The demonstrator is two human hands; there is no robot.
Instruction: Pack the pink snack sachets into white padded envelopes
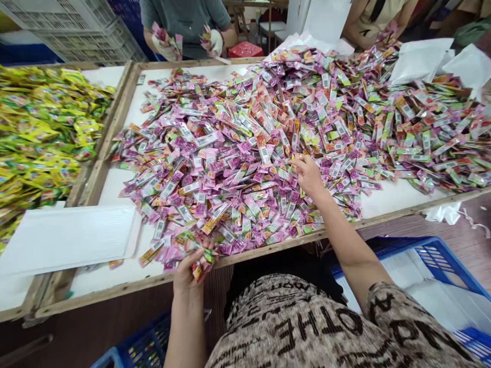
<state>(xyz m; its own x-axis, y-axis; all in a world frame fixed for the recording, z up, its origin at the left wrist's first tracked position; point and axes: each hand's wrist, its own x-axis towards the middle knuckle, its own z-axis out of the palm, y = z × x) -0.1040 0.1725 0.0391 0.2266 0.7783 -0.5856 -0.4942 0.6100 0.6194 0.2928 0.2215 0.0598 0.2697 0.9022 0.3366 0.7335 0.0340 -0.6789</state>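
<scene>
The left hand (190, 271) grips a small bunch of sachets (199, 258) at the near tray edge (268, 250); the right hand (309, 176), fingers pinching, picks from the pile (268, 143) (still huge, barely dented, most remains unsorted).

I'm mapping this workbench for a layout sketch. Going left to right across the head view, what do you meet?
Heap of yellow-green sachets → flat white plastic bag → left hand gripping a bunch of pink sachets → right hand on the big pink-and-green sachet pile → blue plastic crate.
</scene>
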